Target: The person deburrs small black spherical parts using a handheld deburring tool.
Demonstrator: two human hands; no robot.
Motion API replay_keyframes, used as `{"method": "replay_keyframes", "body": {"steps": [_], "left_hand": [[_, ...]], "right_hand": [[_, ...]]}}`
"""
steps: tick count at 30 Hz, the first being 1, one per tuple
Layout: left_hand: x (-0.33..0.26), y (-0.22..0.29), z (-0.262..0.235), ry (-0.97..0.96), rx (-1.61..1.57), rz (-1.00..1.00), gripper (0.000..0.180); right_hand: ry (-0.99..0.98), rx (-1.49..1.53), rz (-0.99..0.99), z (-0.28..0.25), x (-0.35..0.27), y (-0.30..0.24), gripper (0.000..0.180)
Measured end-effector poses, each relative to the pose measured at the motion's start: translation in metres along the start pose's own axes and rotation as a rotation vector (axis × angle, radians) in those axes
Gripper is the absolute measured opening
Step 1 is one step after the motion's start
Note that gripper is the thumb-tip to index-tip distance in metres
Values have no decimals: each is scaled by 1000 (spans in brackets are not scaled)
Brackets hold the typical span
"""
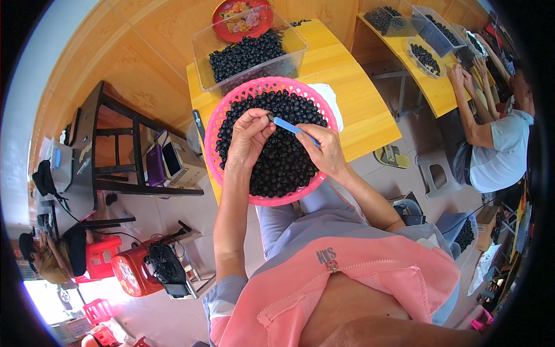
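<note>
Black beads [283,173] fill the pink basket [269,201]. Nearly closed, the left hand [250,137] pinches a single bead [270,117] at the tip of a blue-handled tool [286,125], gripped by the right hand [325,149]. That one seems mid-work; whether the basket's others are finished, I cannot tell.

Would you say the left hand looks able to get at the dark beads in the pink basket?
Probably yes: the left hand is over the open pink basket, and nothing visible blocks the dark beads below, though it seems to pinch a small dark piece.
</note>
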State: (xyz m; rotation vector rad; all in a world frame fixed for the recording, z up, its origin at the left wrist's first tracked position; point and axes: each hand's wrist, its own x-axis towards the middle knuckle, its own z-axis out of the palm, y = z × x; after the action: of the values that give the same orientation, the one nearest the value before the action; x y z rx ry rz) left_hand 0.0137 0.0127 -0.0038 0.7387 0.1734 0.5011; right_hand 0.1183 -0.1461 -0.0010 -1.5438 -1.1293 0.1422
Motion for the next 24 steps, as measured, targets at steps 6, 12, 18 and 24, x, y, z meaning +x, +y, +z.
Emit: {"method": "replay_keyframes", "body": {"steps": [6,12,18,24], "left_hand": [[-1,0,-3,-41,-29,0,7],[-2,0,0,-227,-129,10,4],[-2,0,-2,-99,-194,7,9],[-1,2,-1,-64,-246,-13,18]], "right_hand": [[20,-13,-26,1,1,1,19],[15,-41,74,3,4,9,21],[10,64,248,-1,3,3,22],[-1,118,242,-2,2,5,25]]}}
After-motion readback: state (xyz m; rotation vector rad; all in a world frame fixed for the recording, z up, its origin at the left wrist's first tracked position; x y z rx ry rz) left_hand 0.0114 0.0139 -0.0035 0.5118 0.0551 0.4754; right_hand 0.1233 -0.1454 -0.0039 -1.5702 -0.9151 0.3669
